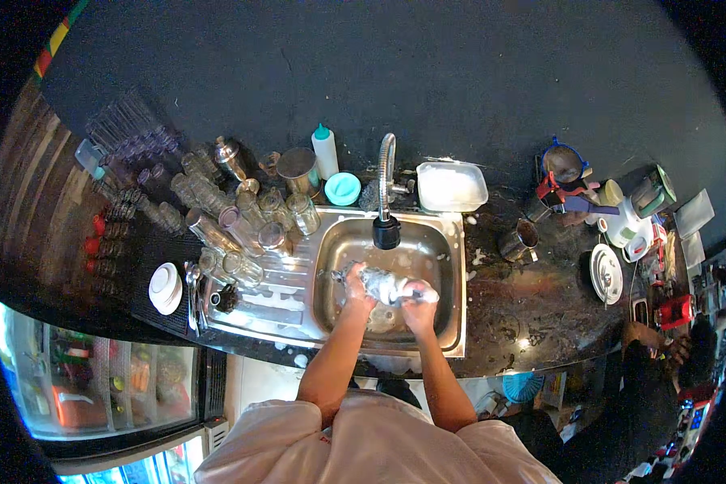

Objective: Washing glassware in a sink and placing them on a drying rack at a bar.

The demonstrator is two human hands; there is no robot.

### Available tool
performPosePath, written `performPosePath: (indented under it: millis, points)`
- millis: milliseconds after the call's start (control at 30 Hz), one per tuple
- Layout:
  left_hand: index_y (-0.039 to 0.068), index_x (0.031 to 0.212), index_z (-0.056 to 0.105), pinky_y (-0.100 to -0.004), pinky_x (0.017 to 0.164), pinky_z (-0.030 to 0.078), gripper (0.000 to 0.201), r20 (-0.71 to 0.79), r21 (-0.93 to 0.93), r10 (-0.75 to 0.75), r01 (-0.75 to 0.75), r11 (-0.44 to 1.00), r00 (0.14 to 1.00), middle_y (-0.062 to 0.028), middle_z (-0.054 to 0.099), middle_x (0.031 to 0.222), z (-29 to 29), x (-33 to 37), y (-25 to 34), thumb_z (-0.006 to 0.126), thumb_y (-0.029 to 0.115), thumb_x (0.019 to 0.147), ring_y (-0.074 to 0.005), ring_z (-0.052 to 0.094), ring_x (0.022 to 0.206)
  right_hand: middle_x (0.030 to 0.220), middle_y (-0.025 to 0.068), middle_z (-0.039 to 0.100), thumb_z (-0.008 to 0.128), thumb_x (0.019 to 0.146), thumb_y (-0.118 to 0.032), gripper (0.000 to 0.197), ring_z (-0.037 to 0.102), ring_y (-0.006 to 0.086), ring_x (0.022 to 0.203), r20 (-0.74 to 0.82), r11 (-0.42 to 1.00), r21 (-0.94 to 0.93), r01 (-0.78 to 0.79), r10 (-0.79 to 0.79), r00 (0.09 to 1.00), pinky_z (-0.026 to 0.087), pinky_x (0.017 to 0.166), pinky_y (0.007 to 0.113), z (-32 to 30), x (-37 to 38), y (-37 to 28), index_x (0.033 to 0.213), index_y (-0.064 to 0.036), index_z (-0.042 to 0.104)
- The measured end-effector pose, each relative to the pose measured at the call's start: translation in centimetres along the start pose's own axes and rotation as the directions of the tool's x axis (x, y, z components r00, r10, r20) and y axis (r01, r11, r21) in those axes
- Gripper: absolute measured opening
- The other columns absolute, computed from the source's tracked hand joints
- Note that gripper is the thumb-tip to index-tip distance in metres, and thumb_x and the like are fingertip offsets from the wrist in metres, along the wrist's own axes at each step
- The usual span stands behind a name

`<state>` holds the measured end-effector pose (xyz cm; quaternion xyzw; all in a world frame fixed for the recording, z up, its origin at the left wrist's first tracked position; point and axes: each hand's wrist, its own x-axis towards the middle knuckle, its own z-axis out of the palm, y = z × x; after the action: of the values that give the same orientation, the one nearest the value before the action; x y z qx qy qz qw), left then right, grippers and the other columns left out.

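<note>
Over the steel sink basin, my left hand is closed around a soapy drinking glass that lies on its side. At the glass's right end, my right hand is closed amid white foam. What its fingers grip is covered by suds and cannot be made out. The black head of a flexible tap hangs just beyond both hands. Soap bubbles cling to the basin's walls.
Several glasses and jars crowd the drainboard at left, near stacked white dishes. Behind the sink stand a squeeze bottle and a plastic tub. A metal jug is at right; another person's hand shows far right.
</note>
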<state>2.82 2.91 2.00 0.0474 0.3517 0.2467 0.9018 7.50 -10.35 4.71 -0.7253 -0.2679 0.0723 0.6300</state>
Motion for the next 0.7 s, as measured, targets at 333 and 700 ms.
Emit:
performPosePath:
  millis: [333, 700]
  points:
    - [0.006, 0.074, 0.053, -0.0361, 0.061, 0.049, 0.014, 0.124, 0.055, 0.045, -0.052, 0.997, 0.991, -0.0085, 0.057, 0.066, -1.3, 0.2, 0.0, 0.053, 0.02, 0.071, -0.025, 0.057, 0.061, 0.096, 0.0056, 0.056, 0.046, 0.072, -0.004, 0.035, 0.051, 0.0151, 0.086, 0.571, 0.976, 0.213, -0.052, -0.081, 0.817, 0.041, 0.077, 0.029, 1.6, -0.8, 5.8, 0.107, 0.0017, 0.05]
    - [0.001, 0.081, 0.055, -0.0382, 0.07, 0.048, 0.021, 0.1, 0.019, 0.049, -0.051, 0.999, 0.994, -0.0117, 0.057, 0.076, -1.6, 0.9, 0.4, 0.053, 0.02, 0.072, -0.0268, 0.056, 0.073, 0.086, 0.0064, 0.06, 0.053, 0.068, -0.004, 0.026, 0.057, 0.0181, 0.078, 0.186, 0.891, 0.152, -0.428, 0.4, 0.898, 0.045, 0.067, 0.03, 1.8, -1.5, 1.5, 0.094, -0.0002, 0.058]
